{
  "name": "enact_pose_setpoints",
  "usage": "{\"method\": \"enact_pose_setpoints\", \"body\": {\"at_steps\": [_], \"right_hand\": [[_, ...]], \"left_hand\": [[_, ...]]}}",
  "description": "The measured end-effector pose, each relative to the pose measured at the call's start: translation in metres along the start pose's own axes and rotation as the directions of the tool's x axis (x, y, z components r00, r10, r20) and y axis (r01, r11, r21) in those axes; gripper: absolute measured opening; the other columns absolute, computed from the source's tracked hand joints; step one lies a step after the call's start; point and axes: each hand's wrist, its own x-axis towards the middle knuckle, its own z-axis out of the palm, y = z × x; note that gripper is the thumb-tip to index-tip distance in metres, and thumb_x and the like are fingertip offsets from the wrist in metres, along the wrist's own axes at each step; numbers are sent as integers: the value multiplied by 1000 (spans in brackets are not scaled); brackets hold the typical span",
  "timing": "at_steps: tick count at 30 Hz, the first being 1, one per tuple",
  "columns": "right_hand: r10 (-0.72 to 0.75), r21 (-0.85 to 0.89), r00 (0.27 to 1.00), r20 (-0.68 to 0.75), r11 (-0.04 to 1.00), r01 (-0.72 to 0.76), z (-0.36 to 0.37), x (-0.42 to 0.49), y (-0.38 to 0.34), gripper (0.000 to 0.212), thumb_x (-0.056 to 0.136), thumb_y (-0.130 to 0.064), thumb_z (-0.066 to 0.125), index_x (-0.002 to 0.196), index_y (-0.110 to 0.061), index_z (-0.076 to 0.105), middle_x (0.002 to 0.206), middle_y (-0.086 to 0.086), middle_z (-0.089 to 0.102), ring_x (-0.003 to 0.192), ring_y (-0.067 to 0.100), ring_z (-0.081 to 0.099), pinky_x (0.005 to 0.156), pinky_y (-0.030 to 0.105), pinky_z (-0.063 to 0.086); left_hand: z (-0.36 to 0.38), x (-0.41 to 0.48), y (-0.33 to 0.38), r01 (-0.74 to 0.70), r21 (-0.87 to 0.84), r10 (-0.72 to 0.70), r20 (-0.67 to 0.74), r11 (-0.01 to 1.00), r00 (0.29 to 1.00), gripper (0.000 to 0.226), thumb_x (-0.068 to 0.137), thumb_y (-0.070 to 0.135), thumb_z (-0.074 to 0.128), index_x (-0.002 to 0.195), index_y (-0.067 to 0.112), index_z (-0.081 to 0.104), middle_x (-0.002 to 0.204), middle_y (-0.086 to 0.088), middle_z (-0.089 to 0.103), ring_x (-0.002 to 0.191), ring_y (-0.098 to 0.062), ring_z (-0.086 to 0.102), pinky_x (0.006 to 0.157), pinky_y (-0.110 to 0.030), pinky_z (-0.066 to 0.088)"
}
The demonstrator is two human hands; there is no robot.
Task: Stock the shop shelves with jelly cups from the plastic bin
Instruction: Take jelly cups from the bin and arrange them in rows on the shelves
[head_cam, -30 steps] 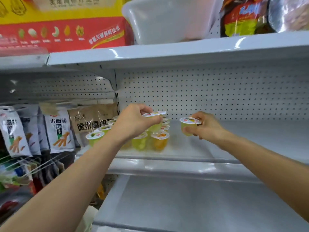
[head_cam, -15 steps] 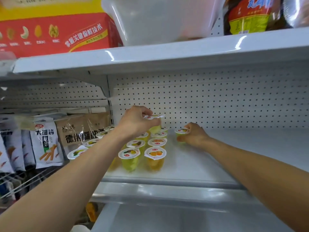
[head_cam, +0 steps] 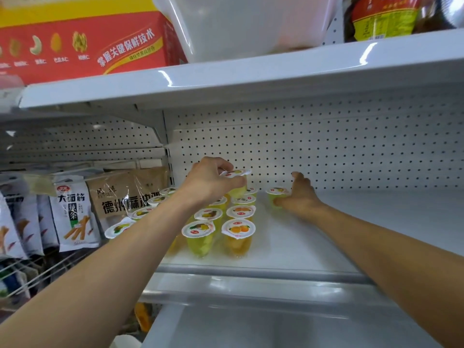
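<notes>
The left hand [head_cam: 213,182] and the right hand [head_cam: 298,194] are bare. Behind each hand the wrist and the long, slender forearm are bare as well, uncovered all the way to the picture's edge.

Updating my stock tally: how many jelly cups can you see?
13 jelly cups visible: one in the left hand, one by the right hand, seven in two columns right of the left forearm, four left of it. More may hide under it.
</notes>
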Motion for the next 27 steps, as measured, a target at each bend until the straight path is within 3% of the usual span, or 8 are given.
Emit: {"method": "enact_pose_setpoints", "body": {"at_steps": [3, 6, 8, 10, 15, 19, 23, 27], "right_hand": [[-75, 131, 991, -111, 987, 90, -13, -17, -17, 80, 78, -23, 75, 145, -15, 30, 136, 10, 44, 127, 24, 42, 101, 35, 42], [-255, 268, 960, 118, 939, 217, -28, -44, -40, 59, 77, -17, 79, 129, -18, 52, 117, 3, 57, 92, 9, 55, 73, 16, 47], [-342, 304, 916, 211, 913, 272, -33, -56, -52, 50, 73, -16, 83, 117, -14, 60, 107, 7, 63, 79, 7, 56, 70, 15, 45], [-360, 373, 914, 188, 887, 273, -36, -63, -58, 42, 71, -14, 84, 107, -6, 63, 100, 13, 68, 76, 9, 59, 70, 21, 46], [-333, 421, 934, 130, 871, 252, -44, -71, -54, 31, 74, -12, 80, 99, -2, 64, 86, 7, 72, 75, 8, 64, 70, 22, 48], [-235, 380, 966, 108, 907, 179, -44, -69, -36, 20, 75, -10, 78, 88, -9, 63, 70, -3, 62, 57, 1, 56, 52, 14, 43], [-107, 298, 984, 141, 953, 61, -28, -62, -12, 28, 69, -13, 79, 91, -5, 63, 73, 2, 61, 66, 13, 55, 62, 27, 44], [-96, 288, 980, 173, 957, 42, -15, -56, -4, 26, 72, -5, 77, 71, -23, 58, 61, -11, 57, 56, 3, 50, 52, 11, 40]], "left_hand": [[-1, -2, 1, -4, -11, 4, 1, 1000, 1000, 51, 69, 42, 79, 115, 23, 67, 113, 2, 64, 90, -21, 68, 87, -40, 56], [2, -1, 6, -2, -20, 2, 2, 1000, 1000, 50, 68, 43, 80, 112, 24, 67, 109, 0, 66, 85, -21, 69, 86, -40, 57], [7, 0, 12, -10, -25, 10, 7, 1000, 1000, 48, 68, 44, 80, 110, 23, 67, 104, 0, 67, 79, -19, 70, 84, -39, 57], [13, -1, 18, -35, -51, 36, 16, 998, 999, 45, 69, 44, 80, 106, 23, 67, 99, 0, 69, 71, -17, 70, 78, -34, 58], [18, -8, 22, -105, -93, 114, 93, 990, 989, 56, 69, 59, 76, 110, 22, 68, 100, 3, 69, 74, -11, 67, 68, -24, 51], [11, -11, 11, -135, -5, 135, 79, 991, 988, 52, 79, 60, 66, 115, 22, 66, 106, 8, 66, 86, -9, 62, 73, -26, 48], [8, -15, -5, -139, 110, 132, 71, 984, 989, 44, 82, 55, 66, 114, 25, 65, 106, 10, 65, 91, -14, 61, 81, -33, 50], [8, -17, -15, -128, 91, 121, 85, 988, 989, 41, 81, 53, 68, 111, 25, 67, 101, 9, 66, 87, -17, 61, 78, -36, 53]]}}
